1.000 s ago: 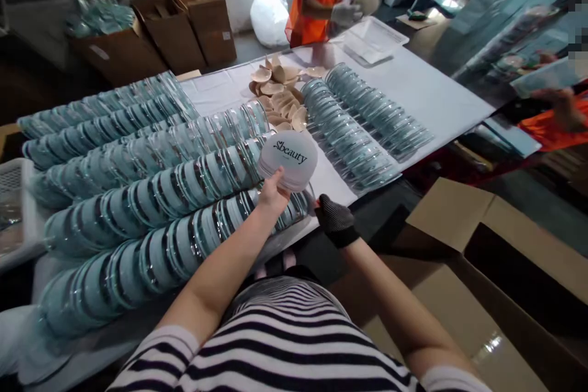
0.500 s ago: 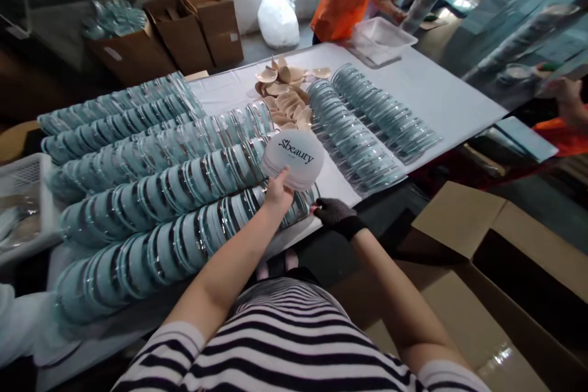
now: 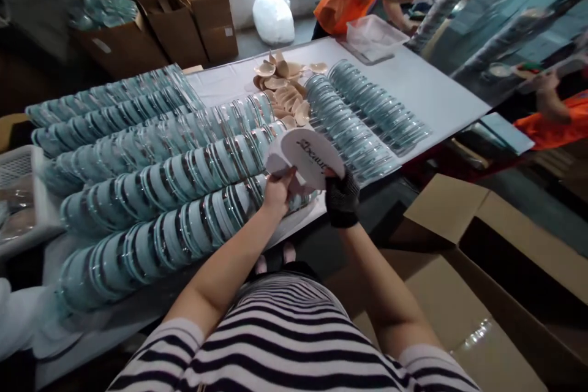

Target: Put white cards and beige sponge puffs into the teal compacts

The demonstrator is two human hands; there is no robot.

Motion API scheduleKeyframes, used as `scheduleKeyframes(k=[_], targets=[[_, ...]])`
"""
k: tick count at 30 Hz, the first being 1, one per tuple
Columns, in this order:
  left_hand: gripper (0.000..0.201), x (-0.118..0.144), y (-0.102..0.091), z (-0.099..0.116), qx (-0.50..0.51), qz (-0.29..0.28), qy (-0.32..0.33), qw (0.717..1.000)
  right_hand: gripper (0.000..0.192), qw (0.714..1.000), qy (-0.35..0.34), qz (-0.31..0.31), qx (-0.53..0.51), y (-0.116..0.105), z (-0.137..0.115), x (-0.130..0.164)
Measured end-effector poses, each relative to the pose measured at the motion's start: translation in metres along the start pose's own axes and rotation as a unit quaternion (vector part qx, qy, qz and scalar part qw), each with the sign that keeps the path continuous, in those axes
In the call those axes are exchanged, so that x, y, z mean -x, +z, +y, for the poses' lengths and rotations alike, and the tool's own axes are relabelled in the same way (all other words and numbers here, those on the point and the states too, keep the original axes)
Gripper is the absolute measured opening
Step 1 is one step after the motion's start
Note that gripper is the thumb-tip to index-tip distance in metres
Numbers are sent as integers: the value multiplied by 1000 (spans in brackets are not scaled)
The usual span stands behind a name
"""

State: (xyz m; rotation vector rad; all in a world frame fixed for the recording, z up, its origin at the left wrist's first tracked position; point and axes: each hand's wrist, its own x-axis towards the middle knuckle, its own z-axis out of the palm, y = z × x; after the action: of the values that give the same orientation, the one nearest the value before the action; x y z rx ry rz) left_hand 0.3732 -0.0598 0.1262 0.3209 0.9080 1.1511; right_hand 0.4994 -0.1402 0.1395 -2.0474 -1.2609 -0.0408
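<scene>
My bare left hand [image 3: 277, 191] grips a small stack of white round lids [image 3: 275, 162] from below. My right hand [image 3: 342, 196], in a dark knit glove, holds one white round lid [image 3: 312, 157] with black lettering, tilted, right beside the stack. Both hands hover over the near right end of long rows of pale blue round cases [image 3: 151, 190] that lie overlapped on the white table [image 3: 427, 95].
Two more rows of blue cases [image 3: 362, 116] lie right of the hands, with tan powder puffs [image 3: 285, 89] behind. A clear tray [image 3: 374, 33] and a person in orange stand at the far end. Open cardboard boxes [image 3: 482, 257] sit at my right; a white basket [image 3: 18, 196] at left.
My right hand rose from the table edge and took hold of the top lettered lid, tilting it away from the stack in my left hand. The person in orange moved right.
</scene>
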Motion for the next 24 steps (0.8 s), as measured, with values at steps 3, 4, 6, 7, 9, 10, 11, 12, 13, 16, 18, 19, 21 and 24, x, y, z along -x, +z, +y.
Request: scheduleKeyframes(k=[3, 4, 6, 7, 9, 10, 11, 12, 13, 16, 18, 19, 21, 24], targets=[[37, -14, -2, 15, 60, 38, 19, 997, 42, 998, -28, 12, 54, -34, 29, 26], [38, -20, -5, 20, 74, 56, 17, 996, 39, 995, -59, -21, 74, -43, 37, 37], [39, -30, -12, 26, 91, 83, -2, 992, 37, 981, -97, -116, 119, -49, 44, 56], [39, -34, -15, 27, 95, 86, -11, 992, 36, 971, -99, -166, 142, -45, 42, 62], [39, -38, -20, 26, 98, 75, -16, 992, 35, 943, -82, -264, 186, -26, 29, 64], [39, -38, -21, 26, 97, 65, -16, 993, 35, 929, -71, -301, 204, -14, 20, 60], [39, -38, -22, 25, 95, 59, -16, 994, 36, 916, -62, -330, 218, -2, 12, 55], [39, -37, -23, 24, 92, 57, -17, 994, 36, 907, -55, -349, 229, 8, 4, 49], [40, -35, -23, 23, 89, 59, -18, 994, 36, 901, -48, -358, 239, 14, -2, 44], [41, -32, -22, 23, 88, 66, -14, 994, 35, 902, -34, -352, 249, 20, -7, 36], [42, -31, -22, 23, 88, 58, -11, 994, 38, 906, -36, -349, 238, 21, -4, 36], [42, -31, -21, 23, 87, 53, -9, 995, 39, 906, -35, -353, 231, 23, -3, 37], [44, -30, -21, 23, 86, 47, -4, 995, 40, 903, -30, -365, 224, 32, -2, 37], [47, -28, -19, 23, 82, 46, 3, 996, 38, 902, -15, -380, 205, 48, 0, 34]])
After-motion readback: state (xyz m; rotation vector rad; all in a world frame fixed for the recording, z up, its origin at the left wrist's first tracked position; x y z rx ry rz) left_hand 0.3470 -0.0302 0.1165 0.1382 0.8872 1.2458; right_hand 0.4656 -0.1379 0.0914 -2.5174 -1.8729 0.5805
